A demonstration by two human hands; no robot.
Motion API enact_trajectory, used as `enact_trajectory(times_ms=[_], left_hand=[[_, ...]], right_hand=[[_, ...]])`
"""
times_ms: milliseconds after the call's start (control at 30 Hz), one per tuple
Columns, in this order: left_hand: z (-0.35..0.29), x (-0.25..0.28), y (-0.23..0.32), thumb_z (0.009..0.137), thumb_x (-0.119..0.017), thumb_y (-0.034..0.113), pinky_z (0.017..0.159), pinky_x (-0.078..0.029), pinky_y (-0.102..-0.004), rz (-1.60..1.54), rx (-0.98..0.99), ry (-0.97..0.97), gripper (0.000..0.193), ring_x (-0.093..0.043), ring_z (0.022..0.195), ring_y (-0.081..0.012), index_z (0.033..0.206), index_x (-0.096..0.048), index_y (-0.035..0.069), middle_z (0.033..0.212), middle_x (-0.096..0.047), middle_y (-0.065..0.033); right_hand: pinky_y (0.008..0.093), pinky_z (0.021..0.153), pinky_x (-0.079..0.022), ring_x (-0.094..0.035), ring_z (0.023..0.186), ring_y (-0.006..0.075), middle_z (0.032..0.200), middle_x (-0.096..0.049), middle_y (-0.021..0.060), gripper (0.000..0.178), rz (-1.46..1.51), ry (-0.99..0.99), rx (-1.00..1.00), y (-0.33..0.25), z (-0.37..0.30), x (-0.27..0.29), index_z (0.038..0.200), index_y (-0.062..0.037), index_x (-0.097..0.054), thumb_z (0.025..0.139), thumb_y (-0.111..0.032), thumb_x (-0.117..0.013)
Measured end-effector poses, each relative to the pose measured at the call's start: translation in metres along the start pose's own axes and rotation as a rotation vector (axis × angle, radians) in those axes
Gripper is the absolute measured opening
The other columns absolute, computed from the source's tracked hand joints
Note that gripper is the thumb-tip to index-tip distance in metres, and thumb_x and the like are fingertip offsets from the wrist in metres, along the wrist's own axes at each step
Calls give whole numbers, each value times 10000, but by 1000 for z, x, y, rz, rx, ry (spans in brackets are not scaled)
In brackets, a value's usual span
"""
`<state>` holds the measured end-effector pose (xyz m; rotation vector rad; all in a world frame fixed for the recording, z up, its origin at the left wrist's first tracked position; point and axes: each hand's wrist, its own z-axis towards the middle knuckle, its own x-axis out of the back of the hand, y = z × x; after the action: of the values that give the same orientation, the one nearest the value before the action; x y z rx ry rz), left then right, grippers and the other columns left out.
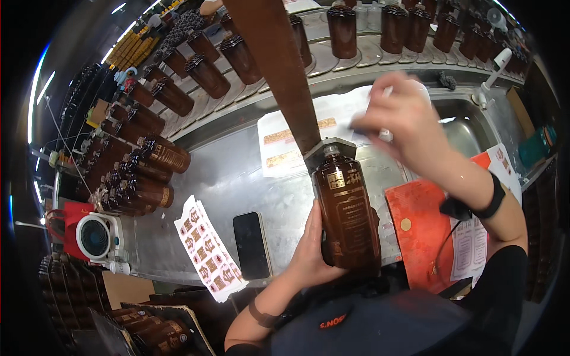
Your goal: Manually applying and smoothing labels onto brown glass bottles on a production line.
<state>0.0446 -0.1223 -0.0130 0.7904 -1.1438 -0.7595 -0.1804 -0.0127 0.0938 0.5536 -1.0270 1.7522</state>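
Note:
A brown glossy bottle [347, 213] with gold print leans in front of me, its neck near a dark metal bracket at the foot of a brown upright post [285, 77]. My left hand [313, 252] is closed round the bottle's left side and lower end. Above and to the right of the bottle, my right hand [404, 115] is raised and smeared by motion, with its fingers curled. White bits and a dark tip show at those fingers; what they hold cannot be made out. Behind the hand lies a white sheet [270, 139] bearing gold strips.
Brown bottles [343, 32] line a curved conveyor [374, 50] at the back; more stand at left. On the metal table lie a phone [251, 246], printed label sheets [208, 249] and a red folder [409, 219]. A small fan [95, 237] stands left, a sink [469, 130] right.

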Motion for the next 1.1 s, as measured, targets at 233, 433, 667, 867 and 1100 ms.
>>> enact_trajectory(times_ms=[233, 433, 667, 867, 1100], left_hand=[[-4, 8, 8, 526, -977, 392, 1192, -214, -453, -179, 68, -58, 1513, -158, 1495, -358, 1547, 62, -18, 1595, -157, -238], [14, 27, -28, 900, -637, 495, 1140, -325, -419, -1078, 265, -50, 948, -367, 1396, -305, 1558, -126, 44, 1561, -263, -205], [97, 13, -9, 1038, -461, 438, 939, -510, -299, -1203, 512, 160, 449, -634, 1062, -129, 1215, -579, 43, 1100, -675, -73], [78, -2, -21, 873, -580, 679, 737, -574, -377, -1352, 584, 206, 633, -684, 782, -217, 1086, -631, 86, 906, -693, -80], [48, -8, 47, 912, -632, 547, 729, -555, -324, -1493, 332, 93, 534, -673, 882, -155, 1136, -659, 62, 1013, -706, -42]], right_hand=[[374, 809, -475, -597, 927, 242, 814, -624, 48, 92, 148, -602, -397, -65, -13, -9, 846, -107, -693, 769, -147, -662], [363, 880, -476, -607, 973, 222, 1000, -672, 43, 138, 805, -577, -153, -36, -108, -43, 948, -137, -742, 866, -210, -659], [344, 815, -448, -583, 770, 203, 846, -673, -25, 172, -283, -155, 56, -30, -74, -4, 940, -199, -764, 783, -138, -730], [332, 795, -482, -605, 840, 226, 843, -641, 69, 154, 283, -291, -285, -28, -71, 0, 926, -63, -729, 780, -106, -709], [374, 964, -422, -597, 1040, 250, 1136, -660, 104, 265, 344, -515, 345, 34, -97, 71, 1134, -12, -675, 880, -40, -607]])
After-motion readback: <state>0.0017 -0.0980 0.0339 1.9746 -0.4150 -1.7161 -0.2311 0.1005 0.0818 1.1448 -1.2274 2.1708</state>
